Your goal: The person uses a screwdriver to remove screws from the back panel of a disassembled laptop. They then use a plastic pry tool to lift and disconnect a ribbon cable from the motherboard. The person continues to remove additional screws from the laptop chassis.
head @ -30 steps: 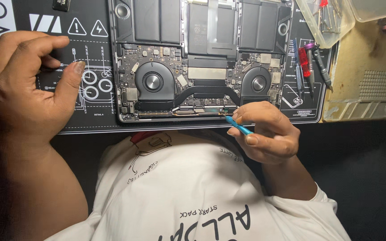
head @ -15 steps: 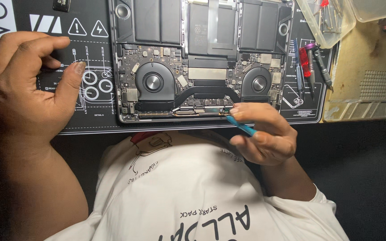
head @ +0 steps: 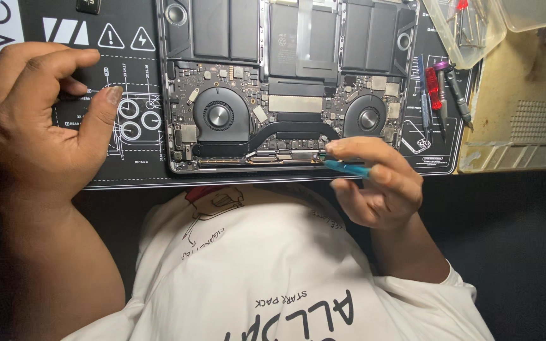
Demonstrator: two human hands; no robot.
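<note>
An opened laptop lies bottom-up on a black printed work mat, showing two fans, black battery cells and a circuit board. My right hand pinches a thin blue tool whose tip touches the board's near edge by the right fan. My left hand rests on the mat left of the laptop, fingers curled and apart, thumb near the printed circles; nothing shows in it.
Red and purple-handled screwdrivers lie on the mat right of the laptop. A clear plastic tray with small tools sits at top right, over a worn yellowish surface. My white shirt fills the foreground.
My right hand has shifted slightly, bringing the blue tool's tip up against the board's near edge. The left hand has stayed put.
</note>
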